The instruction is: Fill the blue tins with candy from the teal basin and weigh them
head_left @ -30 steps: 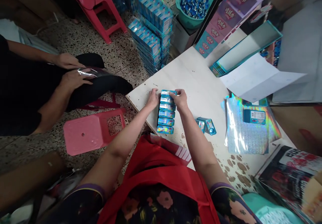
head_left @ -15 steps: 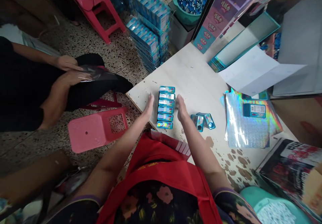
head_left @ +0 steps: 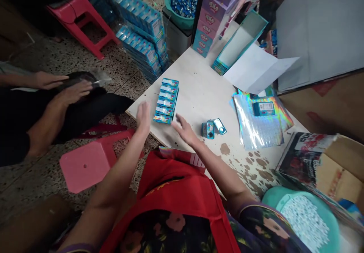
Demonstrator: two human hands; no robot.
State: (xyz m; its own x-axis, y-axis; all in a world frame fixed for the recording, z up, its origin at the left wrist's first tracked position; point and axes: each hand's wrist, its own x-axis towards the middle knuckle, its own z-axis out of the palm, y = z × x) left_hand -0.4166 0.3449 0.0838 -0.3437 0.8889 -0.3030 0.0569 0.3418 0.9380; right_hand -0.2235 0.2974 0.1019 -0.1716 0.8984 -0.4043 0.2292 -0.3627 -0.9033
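A row of several small blue boxes point(head_left: 165, 102) stands on the white tabletop, packed side by side. To its left is my left hand point(head_left: 143, 115), slightly blurred, its fingers stretched out and holding nothing. My right hand point(head_left: 184, 129) is just right of the row's near end, thumb and fingers apart, with nothing in it. Neither hand visibly grips the row. Farther right on the table are two small blue tins point(head_left: 209, 129), one upright and the other leaning with a shiny face point(head_left: 219, 126).
Shiny holographic sheets point(head_left: 257, 126) lie at the right under another blue box point(head_left: 264, 108). Behind them are an open blue carton point(head_left: 241, 42) and stacked purple boxes point(head_left: 210, 21). A teal tub point(head_left: 304, 222) of small white pieces stands near right. Another person's hands point(head_left: 71, 91) work at left, beyond a pink stool point(head_left: 85, 165).
The view has shifted, so the table things sit lower left or left. My hands, on both sides of the row before, are now nearer its close end. The other person's hands have moved apart.
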